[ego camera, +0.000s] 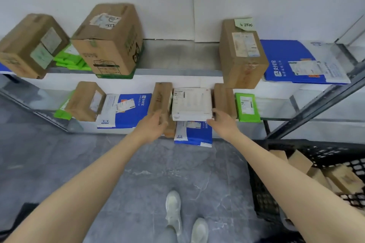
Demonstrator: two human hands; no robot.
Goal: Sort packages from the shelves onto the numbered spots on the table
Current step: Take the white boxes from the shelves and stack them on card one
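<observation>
Both hands reach for the flat white cardboard box with a printed label (191,103), lying between them atop a blue-and-white plastic mailer (194,136): the right hand (223,122) touches its near right corner, the left hand (152,127) rests on the narrow brown cardboard box (161,98) just left of it, and whether either has closed I cannot tell. Better, I judge, to move the left hand onto the white box's left edge, then draw it out level so the mailer beneath stays put.
</observation>
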